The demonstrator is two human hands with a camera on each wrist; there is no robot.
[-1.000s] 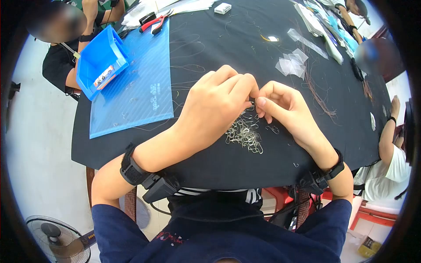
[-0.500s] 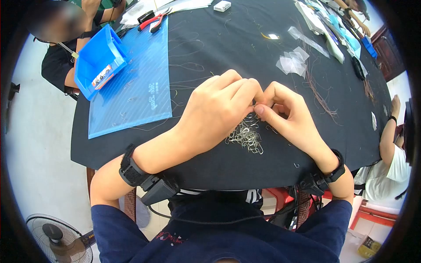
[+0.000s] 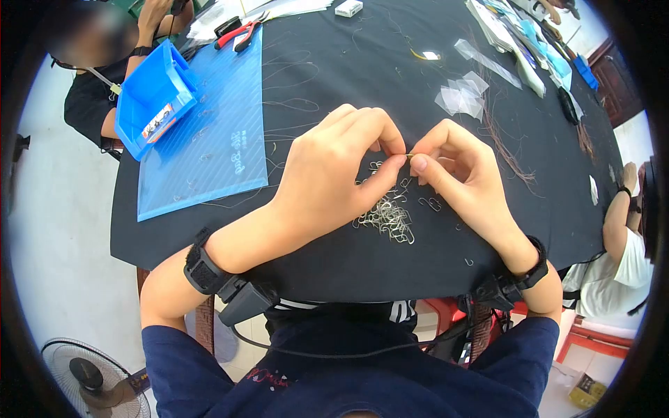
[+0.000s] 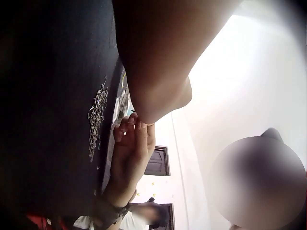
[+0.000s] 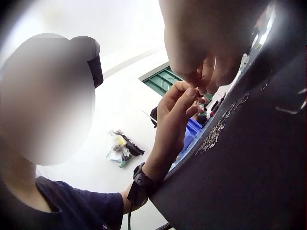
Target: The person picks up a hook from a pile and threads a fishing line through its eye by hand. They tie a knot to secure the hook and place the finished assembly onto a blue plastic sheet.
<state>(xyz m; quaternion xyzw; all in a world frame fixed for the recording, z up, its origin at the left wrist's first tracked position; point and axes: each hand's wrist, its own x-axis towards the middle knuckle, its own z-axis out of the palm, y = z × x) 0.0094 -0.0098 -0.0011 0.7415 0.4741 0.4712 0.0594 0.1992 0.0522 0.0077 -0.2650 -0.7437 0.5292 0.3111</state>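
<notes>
Above the table, my left hand and right hand meet fingertip to fingertip. Thumb and index finger of each pinch a tiny, thin, gold-coloured hook-like piece; its exact shape I cannot tell, as the fingertips cover most of it. Just below them lies a loose pile of silvery fish hooks on the black cloth. A few hooks lie apart to the right of the pile. In the left wrist view the pile sits beneath the hands. The right wrist view shows the left hand's fingers at the other hand's tips.
On the left lies a blue plastic folder with a blue bin and red-handled pliers on it. Fine lines stretch from its right edge. Clear plastic pieces and brown thread lie at right. Other people sit around the table.
My fingertips have drawn slightly apart, and the thin gold-coloured piece now shows between them. The left thumb has dropped away from the curled fingers, widening that hand's loop.
</notes>
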